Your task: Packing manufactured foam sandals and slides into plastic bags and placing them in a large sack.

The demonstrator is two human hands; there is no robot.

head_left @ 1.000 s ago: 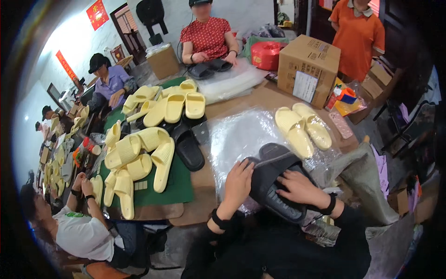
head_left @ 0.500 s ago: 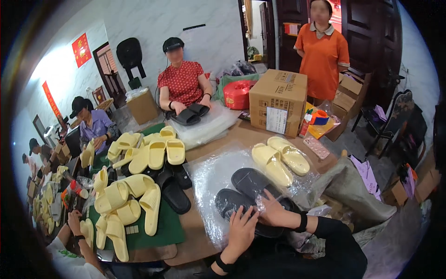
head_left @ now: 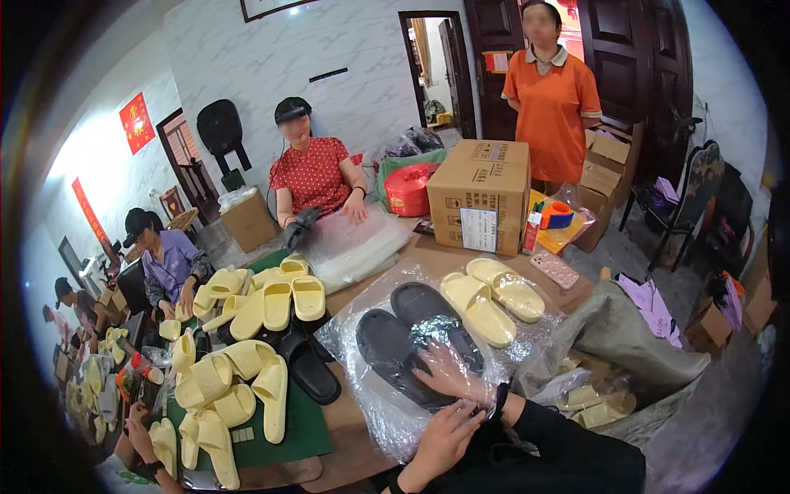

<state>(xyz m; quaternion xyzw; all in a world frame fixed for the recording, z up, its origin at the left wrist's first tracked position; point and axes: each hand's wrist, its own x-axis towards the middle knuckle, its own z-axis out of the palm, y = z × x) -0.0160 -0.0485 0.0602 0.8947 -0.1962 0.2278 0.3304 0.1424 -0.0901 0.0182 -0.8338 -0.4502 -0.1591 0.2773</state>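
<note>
Black slippers (head_left: 383, 339) laid side by side in clear bag (head_left: 387, 432), apparently steadied by right hand (head_left: 451, 372), fingers spread; left hand (head_left: 447, 440) set by right wrist, finger grip cannot be told.

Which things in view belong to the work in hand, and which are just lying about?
Part of the work:
- right hand, spread on the slippers
- left hand, near the right wrist
- black slippers
- clear plastic bag around them

Apparently lying about:
- pink phone
- orange-and-blue ring
- chair
- brown carton, use unclear
</note>
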